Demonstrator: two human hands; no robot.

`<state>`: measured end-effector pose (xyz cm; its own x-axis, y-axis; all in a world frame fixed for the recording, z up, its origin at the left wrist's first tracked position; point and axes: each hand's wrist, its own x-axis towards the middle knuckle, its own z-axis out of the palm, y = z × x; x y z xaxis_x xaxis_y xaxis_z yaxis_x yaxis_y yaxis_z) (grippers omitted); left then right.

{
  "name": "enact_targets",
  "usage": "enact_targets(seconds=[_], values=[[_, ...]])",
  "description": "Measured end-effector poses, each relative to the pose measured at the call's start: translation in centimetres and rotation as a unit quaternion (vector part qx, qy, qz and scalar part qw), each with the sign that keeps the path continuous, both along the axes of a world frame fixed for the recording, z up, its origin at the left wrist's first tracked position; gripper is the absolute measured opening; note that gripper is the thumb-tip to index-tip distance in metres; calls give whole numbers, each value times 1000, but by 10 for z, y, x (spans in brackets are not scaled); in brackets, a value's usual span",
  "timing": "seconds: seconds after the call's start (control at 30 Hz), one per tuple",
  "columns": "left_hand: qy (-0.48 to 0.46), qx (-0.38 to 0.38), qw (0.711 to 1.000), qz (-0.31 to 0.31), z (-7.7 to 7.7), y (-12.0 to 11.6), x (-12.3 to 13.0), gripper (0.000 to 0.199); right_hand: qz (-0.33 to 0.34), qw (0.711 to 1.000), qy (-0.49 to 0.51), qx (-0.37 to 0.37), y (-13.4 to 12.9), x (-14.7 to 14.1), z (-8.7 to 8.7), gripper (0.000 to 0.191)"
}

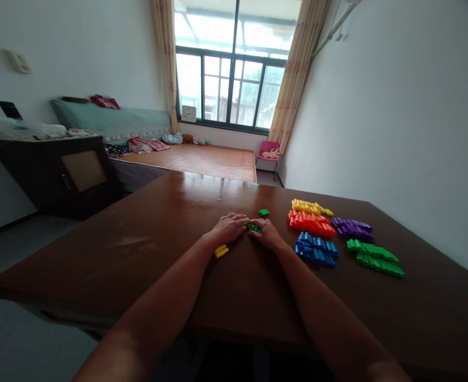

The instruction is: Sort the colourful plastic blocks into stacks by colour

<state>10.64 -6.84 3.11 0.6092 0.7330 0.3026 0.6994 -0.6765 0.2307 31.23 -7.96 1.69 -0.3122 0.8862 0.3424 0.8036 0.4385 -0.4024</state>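
Near the middle of the brown table, my left hand (229,228) and my right hand (266,233) meet with their fingertips close together. Between them are several small green tube-like plastic pieces (255,228), partly covered by my fingers. Both hands have their fingers bent and pressed at these pieces, low over the tabletop. A separate green piece (264,212) lies just beyond my right hand. Beside my left wrist rest a few yellow pieces (221,251). The exact kind of these pieces is too small to tell.
Right of my arms, similar pieces lie grouped by colour: yellow (311,206), red (311,223), blue (317,249), purple (352,229) and green (376,258). Past the table (138,276) stand a bed (210,159), a pink chair (268,148) and a dark cabinet (51,170).
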Motion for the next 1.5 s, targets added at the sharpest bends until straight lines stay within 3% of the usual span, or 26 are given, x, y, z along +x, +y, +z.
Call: enact_targets(seconds=[0.2,0.37,0.7,1.03,1.3,1.5], values=[[-8,16,999,-50,3,-2,-1,26,48,998,28,-37,-8,4,7,26],[-29,16,997,-70,1,-2,-1,23,26,996,43,-78,-12,13,12,28],[-95,-46,992,-70,7,-7,3,28,-16,999,26,-30,-11,9,3,41],[-111,-51,990,-72,4,-8,5,29,-20,999,-31,-11,-10,-5,-5,33],[-110,-27,994,-9,8,-7,-2,28,-20,999,-38,-22,-13,-1,-1,40],[-114,-8,992,60,-1,8,-17,28,-10,999,-31,-27,-18,3,5,38]])
